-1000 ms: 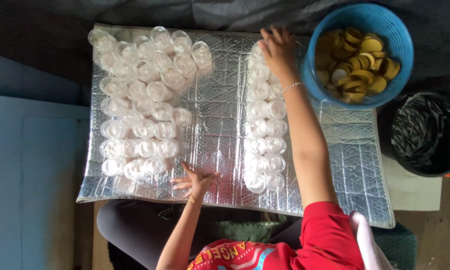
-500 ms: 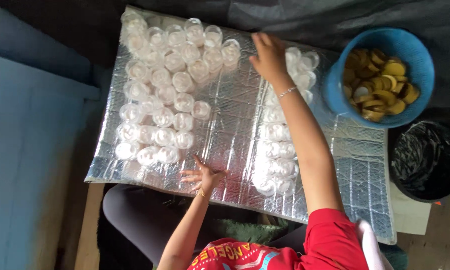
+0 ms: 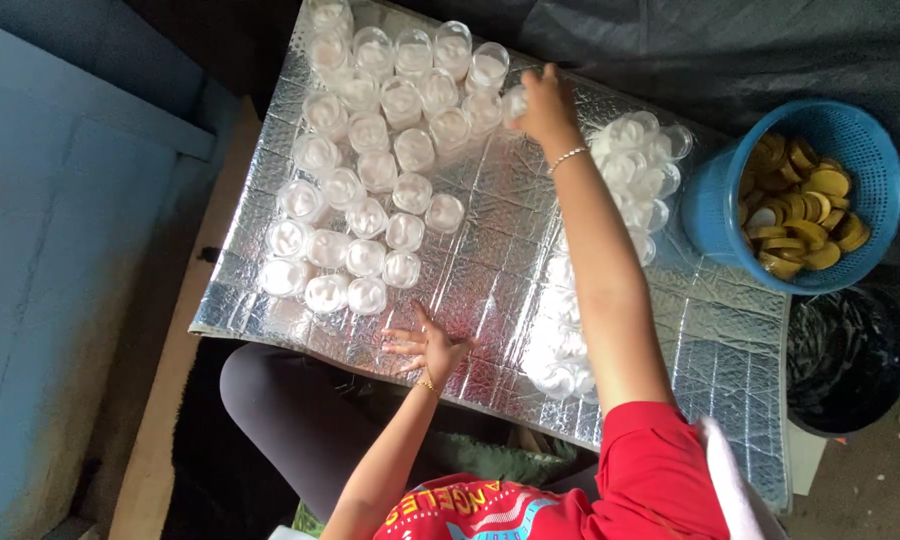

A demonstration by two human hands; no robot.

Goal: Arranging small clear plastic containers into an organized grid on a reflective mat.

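Head view: her right hand (image 3: 545,105) grips a clear jar (image 3: 515,103) at the silver mat's (image 3: 490,240) far edge. Left hand (image 3: 428,347) lies spread open, empty, on the mat's near edge beside the jar cluster (image 3: 370,170).

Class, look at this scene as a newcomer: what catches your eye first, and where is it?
The silver foil mat crowded with small clear jars, most on its left half. At far right, a blue basket of yellow lids. The right hand reaches to the jars at the far edge; the left hand rests flat near the front.
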